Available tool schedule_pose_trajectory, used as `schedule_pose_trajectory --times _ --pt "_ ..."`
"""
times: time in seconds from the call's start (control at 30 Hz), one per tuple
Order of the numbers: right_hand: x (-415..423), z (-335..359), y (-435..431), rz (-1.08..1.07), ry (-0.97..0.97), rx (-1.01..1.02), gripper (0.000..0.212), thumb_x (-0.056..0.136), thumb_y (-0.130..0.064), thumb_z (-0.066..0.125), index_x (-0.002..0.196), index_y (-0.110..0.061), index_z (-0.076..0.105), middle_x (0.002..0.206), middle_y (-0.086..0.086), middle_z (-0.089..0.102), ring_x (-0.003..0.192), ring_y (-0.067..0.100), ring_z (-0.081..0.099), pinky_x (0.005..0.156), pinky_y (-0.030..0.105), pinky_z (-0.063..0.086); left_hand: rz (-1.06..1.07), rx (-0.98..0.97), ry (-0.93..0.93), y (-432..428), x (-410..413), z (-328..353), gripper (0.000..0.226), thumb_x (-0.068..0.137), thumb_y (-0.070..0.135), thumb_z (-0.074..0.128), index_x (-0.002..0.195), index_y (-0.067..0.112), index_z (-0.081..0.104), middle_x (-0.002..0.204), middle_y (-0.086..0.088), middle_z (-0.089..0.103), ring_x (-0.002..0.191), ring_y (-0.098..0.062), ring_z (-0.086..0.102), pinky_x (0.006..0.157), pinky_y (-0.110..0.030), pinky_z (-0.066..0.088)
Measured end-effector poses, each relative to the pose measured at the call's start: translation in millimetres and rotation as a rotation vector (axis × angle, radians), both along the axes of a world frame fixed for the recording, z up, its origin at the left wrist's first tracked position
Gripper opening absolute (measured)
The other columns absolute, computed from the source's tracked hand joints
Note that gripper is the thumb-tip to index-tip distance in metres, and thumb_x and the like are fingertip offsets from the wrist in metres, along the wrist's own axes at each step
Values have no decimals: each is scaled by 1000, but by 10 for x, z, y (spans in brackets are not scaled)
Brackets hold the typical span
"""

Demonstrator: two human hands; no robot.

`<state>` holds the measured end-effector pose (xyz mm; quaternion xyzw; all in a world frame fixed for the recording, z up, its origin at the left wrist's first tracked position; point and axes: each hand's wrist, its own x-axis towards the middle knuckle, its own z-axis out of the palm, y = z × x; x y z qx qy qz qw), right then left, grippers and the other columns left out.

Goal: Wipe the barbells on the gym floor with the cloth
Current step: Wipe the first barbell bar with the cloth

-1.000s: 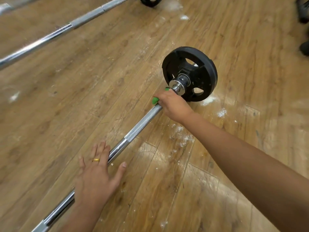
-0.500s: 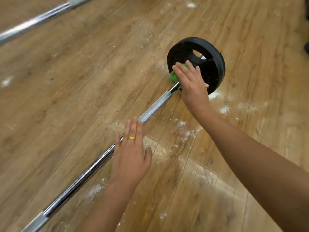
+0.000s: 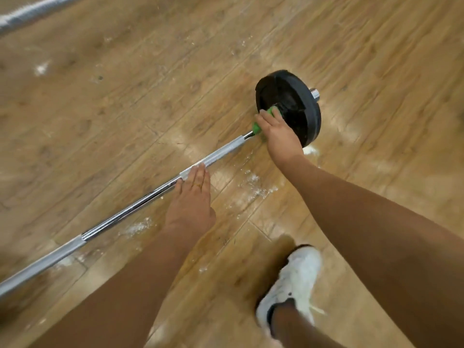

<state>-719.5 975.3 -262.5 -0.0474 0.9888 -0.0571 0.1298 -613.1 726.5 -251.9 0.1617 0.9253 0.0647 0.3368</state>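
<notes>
On a wooden gym floor [image 3: 125, 96] — two hands clean a barbell [image 3: 130, 208] at its plate end.
Right hand [image 3: 278, 136] grips a green cloth [image 3: 256, 126], fingers curled round it against the black plate [image 3: 301, 109]; left hand [image 3: 192, 197] lies flat on the bar, fingers straight and together. Likely risks — the bar rolling under that unclosed palm, or white dust [image 3: 251, 182] slipping under the shoe [image 3: 293, 280].

Barbell shaft [image 3: 130, 208]: chromed metal, glossy; matt grey grip zones.
Weight plate [image 3: 296, 106]: black, matt.
Cloth [image 3: 261, 121]: green fabric.
Floor [image 3: 150, 96]: wood-grain planks, dusty white patches.
</notes>
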Motion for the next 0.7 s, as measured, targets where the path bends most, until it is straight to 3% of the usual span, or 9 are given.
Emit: schedule_pose_trajectory --times 0.07,0.17,0.3,0.43,0.53,0.63,0.7 --pt "-198 -51 88 21 33 -29 75 89 20 48 154 -15 35 165 2 25 155 27 10 112 39 39 18 7 6 292 -112 78 83 100 29 39 157 8 -18 163 -6 -30 152 -22 -25 123 -44 -5" --pt "-339 -196 214 105 -33 -70 72 91 16 48 155 -13 31 164 6 26 154 29 10 121 35 26 157 22 6 772 -367 30 84 99 28 43 158 8 -13 166 -6 -22 154 -22 -18 124 -44 -4" --pt "-299 -266 399 197 -149 -100 78 91 17 44 159 -10 18 167 7 15 155 32 4 125 37 15 303 -35 31 1156 -688 -70 84 96 27 47 159 6 -4 169 -8 -11 155 -23 -9 125 -48 5" --pt "-375 -301 520 348 -140 -128 79 93 12 44 160 -10 8 167 9 9 155 34 -1 126 41 13 300 -133 12 1218 -999 -249 87 98 35 47 159 6 -7 168 -7 -13 155 -23 -11 124 -49 2" --pt "-316 -486 586 345 -30 -193 78 92 9 49 159 -9 14 166 9 16 155 34 3 125 44 15 234 -115 -12 1210 -1089 -521 98 95 49 50 159 7 -11 167 -8 -17 154 -22 -15 124 -50 -3" --pt "-323 -720 632 410 136 -249 68 94 -4 60 154 -7 29 159 14 33 151 37 21 123 48 24 165 -86 73 1193 -985 -705 106 91 52 55 158 5 -13 167 -11 -17 154 -25 -15 125 -49 -3" --pt "-364 -885 626 426 221 -310 79 89 0 69 155 -9 26 158 16 32 148 37 25 121 48 26 184 -35 138 1128 -923 -775 107 90 50 57 157 6 -15 167 -10 -18 154 -24 -17 124 -46 -8"
